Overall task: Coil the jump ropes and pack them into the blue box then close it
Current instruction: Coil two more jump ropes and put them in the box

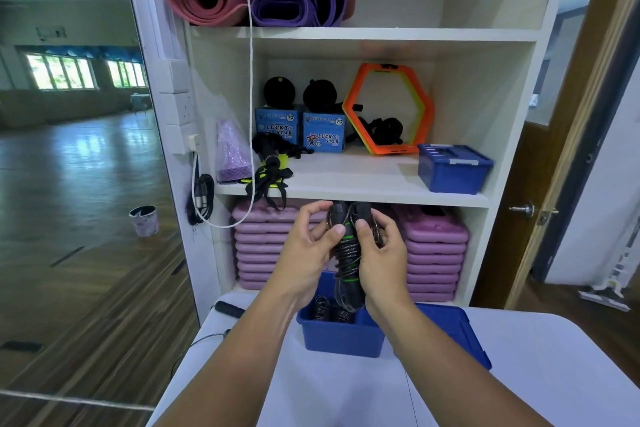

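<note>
A black jump rope with green-banded handles [349,253] is bundled upright between my two hands, just above the open blue box [341,336] on the white table. My left hand [308,250] grips the bundle's left side and my right hand [379,250] grips its right side, thumbs on the front. Inside the box lie other coiled black ropes [327,310]. The box's blue lid [457,329] lies on the table to the right of it. Another rope's black handle [229,309] and thin cable [204,340] lie at the table's left edge.
A white shelf unit [346,189] stands behind the table. It holds a second closed blue box [453,168], two Lucky Star boxes [323,131], orange hexagon rings [388,107], rolled mats above and purple pads [436,253] below. A white cord [251,80] hangs at left.
</note>
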The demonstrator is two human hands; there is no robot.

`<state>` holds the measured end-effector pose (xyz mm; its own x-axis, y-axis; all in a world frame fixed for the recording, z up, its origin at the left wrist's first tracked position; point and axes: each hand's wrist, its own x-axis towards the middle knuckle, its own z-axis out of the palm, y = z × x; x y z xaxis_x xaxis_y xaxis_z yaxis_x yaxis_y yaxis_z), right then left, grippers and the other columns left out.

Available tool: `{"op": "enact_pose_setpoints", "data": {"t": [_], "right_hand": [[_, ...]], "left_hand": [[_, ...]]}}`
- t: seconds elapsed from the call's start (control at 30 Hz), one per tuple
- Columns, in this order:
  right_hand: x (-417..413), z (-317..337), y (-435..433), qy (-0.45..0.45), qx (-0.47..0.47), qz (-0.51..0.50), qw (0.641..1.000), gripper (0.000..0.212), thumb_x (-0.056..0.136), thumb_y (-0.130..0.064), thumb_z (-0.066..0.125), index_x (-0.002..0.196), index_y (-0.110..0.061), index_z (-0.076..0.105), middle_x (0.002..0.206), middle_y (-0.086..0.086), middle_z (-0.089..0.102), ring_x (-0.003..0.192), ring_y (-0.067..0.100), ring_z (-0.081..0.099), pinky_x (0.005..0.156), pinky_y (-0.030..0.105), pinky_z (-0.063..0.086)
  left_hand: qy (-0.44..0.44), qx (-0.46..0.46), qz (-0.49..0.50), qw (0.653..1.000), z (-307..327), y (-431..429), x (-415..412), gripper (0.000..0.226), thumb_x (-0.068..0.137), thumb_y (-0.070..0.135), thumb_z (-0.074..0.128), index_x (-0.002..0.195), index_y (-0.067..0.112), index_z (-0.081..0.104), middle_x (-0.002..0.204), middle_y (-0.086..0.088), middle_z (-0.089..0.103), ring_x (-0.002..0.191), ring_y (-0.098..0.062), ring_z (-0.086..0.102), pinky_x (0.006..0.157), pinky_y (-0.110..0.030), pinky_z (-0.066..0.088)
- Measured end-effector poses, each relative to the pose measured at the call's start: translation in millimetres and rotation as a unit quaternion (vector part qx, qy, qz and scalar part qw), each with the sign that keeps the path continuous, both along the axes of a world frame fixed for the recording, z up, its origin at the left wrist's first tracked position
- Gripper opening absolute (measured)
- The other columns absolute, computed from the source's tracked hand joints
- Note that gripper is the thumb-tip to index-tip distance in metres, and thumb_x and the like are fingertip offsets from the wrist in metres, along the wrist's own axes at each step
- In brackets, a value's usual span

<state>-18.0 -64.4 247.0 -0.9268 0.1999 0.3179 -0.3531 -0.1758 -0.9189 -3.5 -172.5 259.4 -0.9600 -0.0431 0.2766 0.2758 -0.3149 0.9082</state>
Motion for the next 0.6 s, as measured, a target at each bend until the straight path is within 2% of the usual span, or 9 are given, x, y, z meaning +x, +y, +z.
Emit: {"op": "enact_pose_setpoints", "data": {"t": [0.03,0.07,0.13,0.2,0.3,0.4,0.5,0.6], "right_hand": [[0,-2,0,-0.001,-0.007,-0.007,1.0,0.019,0.095,-0.027,0.064,0.109,-0.039,0.06,0.114,-0.007,0.068,0.101,-0.003,0.065,0.086,0.019,0.053],[-1,-3,0,-0.004,-0.013,-0.012,1.0,0.02,0.096,-0.023,0.062,0.109,-0.038,0.059,0.113,-0.007,0.069,0.099,-0.003,0.065,0.082,0.017,0.052],[0,-5,-1,-0.007,-0.017,-0.019,1.0,0.021,0.096,-0.022,0.062,0.106,-0.04,0.059,0.11,-0.005,0.07,0.1,0.007,0.067,0.083,0.024,0.054],[-1,-6,-1,-0.001,-0.008,-0.026,1.0,0.021,0.095,-0.023,0.063,0.106,-0.041,0.06,0.108,-0.005,0.071,0.101,0.012,0.068,0.089,0.035,0.057],[-6,-1,1,0.015,0.003,-0.031,0.999,0.021,0.095,-0.025,0.063,0.109,-0.04,0.06,0.109,-0.005,0.071,0.102,0.012,0.068,0.093,0.042,0.056],[-8,5,4,0.036,0.026,-0.028,0.999,0.022,0.095,-0.029,0.062,0.114,-0.038,0.06,0.113,-0.007,0.07,0.107,0.012,0.066,0.094,0.045,0.055],[-7,9,9,0.054,0.052,-0.033,0.997,0.022,0.096,-0.028,0.061,0.115,-0.039,0.058,0.109,-0.011,0.069,0.101,0.005,0.066,0.092,0.041,0.056],[-7,8,12,0.059,0.06,-0.043,0.995,0.023,0.096,-0.028,0.06,0.115,-0.041,0.056,0.108,-0.011,0.068,0.1,0.007,0.066,0.091,0.042,0.056]], "left_hand": [[-0.01,0.007,-0.008,1.0,-1,1,0,0.038,0.097,0.002,0.061,0.13,0.019,0.051,0.103,-0.008,0.076,0.098,-0.018,0.071,0.078,-0.029,0.057],[-0.019,0.009,-0.011,1.0,-2,1,-1,0.039,0.097,0.002,0.061,0.13,0.021,0.052,0.107,-0.01,0.076,0.101,-0.021,0.07,0.084,-0.033,0.057],[-0.019,-0.028,-0.001,0.999,-3,0,0,0.04,0.099,0.005,0.059,0.131,0.029,0.054,0.112,-0.01,0.075,0.105,-0.021,0.07,0.092,-0.037,0.056],[0.019,-0.133,0.046,0.99,-2,-3,2,0.038,0.102,0.012,0.057,0.129,0.038,0.057,0.116,-0.005,0.073,0.106,-0.013,0.069,0.092,-0.031,0.056],[0.112,-0.293,0.16,0.936,0,-3,2,0.03,0.102,0.019,0.058,0.119,0.043,0.062,0.108,0.013,0.07,0.1,0.004,0.065,0.083,-0.016,0.052],[0.193,-0.346,0.231,0.889,-1,-3,-2,0.027,0.102,0.016,0.056,0.123,0.03,0.066,0.101,0.015,0.071,0.091,-0.005,0.065,0.075,-0.015,0.05],[0.269,-0.415,0.275,0.824,-1,-9,-11,0.028,0.101,0.014,0.053,0.126,0.022,0.065,0.098,0.0,0.072,0.082,-0.01,0.063,0.072,-0.025,0.05],[0.288,-0.475,0.265,0.788,6,-9,-11,0.03,0.1,0.027,0.04,0.126,0.033,0.053,0.087,-0.005,0.063,0.073,-0.021,0.059,0.064,-0.036,0.049]]}}
